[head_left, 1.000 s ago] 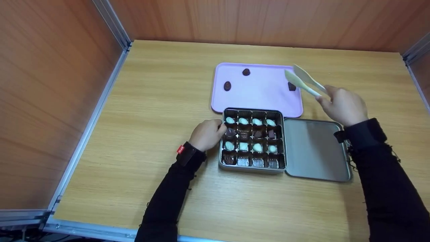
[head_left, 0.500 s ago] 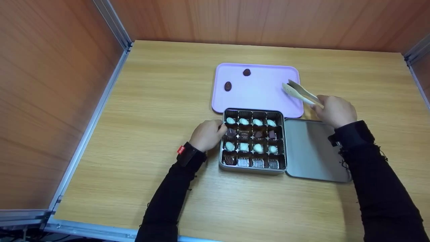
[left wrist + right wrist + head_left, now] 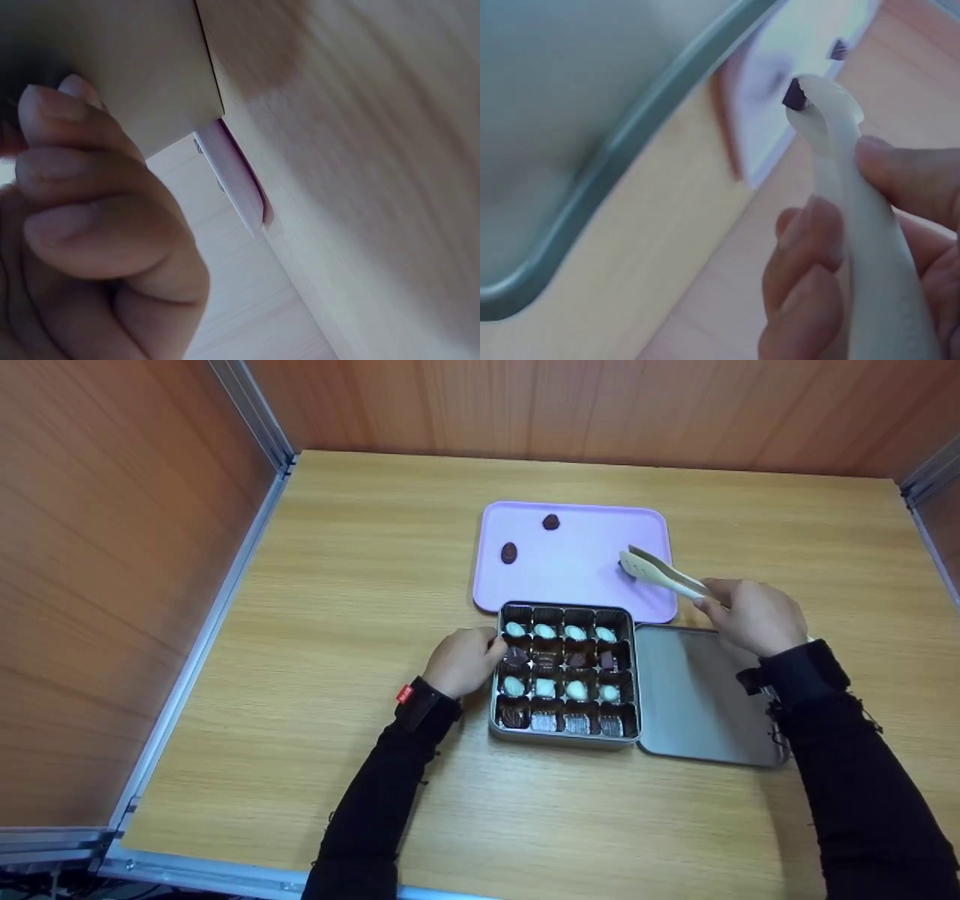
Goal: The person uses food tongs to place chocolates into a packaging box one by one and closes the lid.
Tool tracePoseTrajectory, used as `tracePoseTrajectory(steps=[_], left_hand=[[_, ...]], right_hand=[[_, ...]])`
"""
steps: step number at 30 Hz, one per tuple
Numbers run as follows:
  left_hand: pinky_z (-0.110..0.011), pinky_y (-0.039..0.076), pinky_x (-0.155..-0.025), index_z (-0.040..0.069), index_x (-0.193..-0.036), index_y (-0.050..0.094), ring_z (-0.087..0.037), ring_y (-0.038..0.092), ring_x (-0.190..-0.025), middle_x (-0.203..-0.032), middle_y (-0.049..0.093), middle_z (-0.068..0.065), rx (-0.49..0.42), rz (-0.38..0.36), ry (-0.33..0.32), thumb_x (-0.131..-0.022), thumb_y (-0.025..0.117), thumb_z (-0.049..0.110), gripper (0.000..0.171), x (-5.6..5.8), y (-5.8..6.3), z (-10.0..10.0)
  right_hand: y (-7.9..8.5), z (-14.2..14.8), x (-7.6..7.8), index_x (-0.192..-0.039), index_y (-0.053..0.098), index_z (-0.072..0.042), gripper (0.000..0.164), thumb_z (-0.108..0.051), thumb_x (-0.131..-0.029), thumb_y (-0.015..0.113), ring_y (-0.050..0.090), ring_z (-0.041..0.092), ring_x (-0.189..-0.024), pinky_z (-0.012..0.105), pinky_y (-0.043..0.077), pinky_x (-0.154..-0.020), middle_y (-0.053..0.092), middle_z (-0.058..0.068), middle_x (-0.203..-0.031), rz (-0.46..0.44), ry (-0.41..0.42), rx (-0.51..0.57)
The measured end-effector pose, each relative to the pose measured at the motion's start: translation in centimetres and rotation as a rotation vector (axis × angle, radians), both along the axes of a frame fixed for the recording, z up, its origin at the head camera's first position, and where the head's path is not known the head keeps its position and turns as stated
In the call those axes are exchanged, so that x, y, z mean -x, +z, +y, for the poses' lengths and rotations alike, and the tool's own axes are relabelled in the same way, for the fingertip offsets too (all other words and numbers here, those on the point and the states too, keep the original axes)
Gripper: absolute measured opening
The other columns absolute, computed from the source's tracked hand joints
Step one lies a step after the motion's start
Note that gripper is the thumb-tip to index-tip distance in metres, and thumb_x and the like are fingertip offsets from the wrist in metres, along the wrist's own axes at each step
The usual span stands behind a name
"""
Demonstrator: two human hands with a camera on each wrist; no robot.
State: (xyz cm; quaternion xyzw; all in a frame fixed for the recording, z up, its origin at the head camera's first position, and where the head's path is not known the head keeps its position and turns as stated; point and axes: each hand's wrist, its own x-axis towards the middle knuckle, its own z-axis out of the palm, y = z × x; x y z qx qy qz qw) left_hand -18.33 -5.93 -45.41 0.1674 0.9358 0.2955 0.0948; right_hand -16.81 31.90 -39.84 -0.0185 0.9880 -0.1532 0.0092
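Note:
My right hand (image 3: pixel 757 615) holds cream-coloured tongs (image 3: pixel 654 572) above the right part of a purple tray (image 3: pixel 585 577). In the right wrist view a small dark square chocolate (image 3: pixel 794 95) is pinched between the tong tips, raised off the tray. Two more dark chocolates, a round one (image 3: pixel 551 522) and an oval one (image 3: pixel 509 553), lie on the tray's left half. My left hand (image 3: pixel 463 661) grips the left edge of a metal tin (image 3: pixel 564 739), thumb at the rim and fingers (image 3: pixel 97 232) curled by its side wall. Dark and pale-green chocolates fill most visible compartments.
The tin's grey lid (image 3: pixel 697 697) lies right of the tin, under my right forearm. The tray sits just behind the tin. Wooden panels (image 3: pixel 525 412) in metal framing enclose the wooden table (image 3: pixel 360 570) at the back and sides.
The tongs have come down and left onto the chocolate at the tray's right side, closed on it and lifted it slightly leftward. My left hand has stayed at the tin.

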Motion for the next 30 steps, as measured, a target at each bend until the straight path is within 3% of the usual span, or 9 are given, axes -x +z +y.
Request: tracePoseTrajectory(steps=[5,7,11,18,23,30], left_hand=[[-0.029,0.033,-0.056,0.018,-0.069,0.043,-0.015,0.042,-0.057,-0.060,0.036,0.005,0.007,-0.011,0.005,-0.097,0.041,0.027,0.030,0.1,0.0,0.0],[-0.029,0.033,-0.056,0.018,-0.068,0.043,-0.016,0.043,-0.057,-0.061,0.037,0.005,0.010,-0.005,0.004,-0.097,0.041,0.027,0.030,0.1,0.0,0.0],[-0.029,0.034,-0.057,0.018,-0.067,0.042,-0.016,0.044,-0.058,-0.061,0.038,0.005,0.009,0.006,0.007,-0.097,0.042,0.027,0.031,0.1,0.0,-0.1],[-0.029,0.035,-0.058,0.019,-0.067,0.042,-0.016,0.044,-0.059,-0.061,0.039,0.005,0.008,-0.001,0.011,-0.097,0.042,0.027,0.031,0.1,0.0,-0.1],[-0.030,0.035,-0.058,0.018,-0.068,0.043,-0.017,0.045,-0.059,-0.061,0.039,0.004,0.010,0.003,0.015,-0.097,0.043,0.026,0.031,0.1,0.2,-0.2],[-0.030,0.034,-0.058,0.018,-0.068,0.043,-0.017,0.045,-0.059,-0.061,0.039,0.004,0.019,0.002,0.014,-0.098,0.042,0.027,0.031,0.1,0.3,-0.1]], right_hand=[[1.4,-1.4,-2.5,-0.128,0.064,-0.009,0.040,-0.032,-0.095,0.061,0.054,0.026,-0.067,0.034,0.032,-0.051,0.071,0.019,-0.101,0.066,0.069,0.030],[2.0,-2.1,-3.7,-0.126,0.066,-0.010,0.037,-0.030,-0.095,0.062,0.053,0.022,-0.062,0.032,0.033,-0.049,0.072,0.017,-0.101,0.095,0.107,0.042],[2.5,-3.4,-6.1,-0.123,0.068,-0.014,0.032,-0.026,-0.093,0.066,0.042,0.009,-0.053,0.025,0.032,-0.045,0.069,0.004,-0.087,0.143,0.211,0.055],[2.2,-5.3,-9.6,-0.120,0.070,-0.013,0.036,-0.018,-0.084,0.075,0.032,-0.001,-0.053,0.018,0.029,-0.047,0.052,-0.010,-0.067,0.246,0.420,0.032],[2.2,-6.5,-11.0,-0.121,0.070,-0.021,0.035,-0.024,-0.086,0.074,0.027,-0.005,-0.051,0.016,0.025,-0.046,0.042,-0.015,-0.065,0.211,0.485,-0.005],[2.1,-7.3,-11.6,-0.121,0.070,-0.022,0.035,-0.024,-0.086,0.073,0.029,-0.006,-0.050,0.016,0.024,-0.045,0.045,-0.015,-0.068,0.162,0.500,-0.052]])
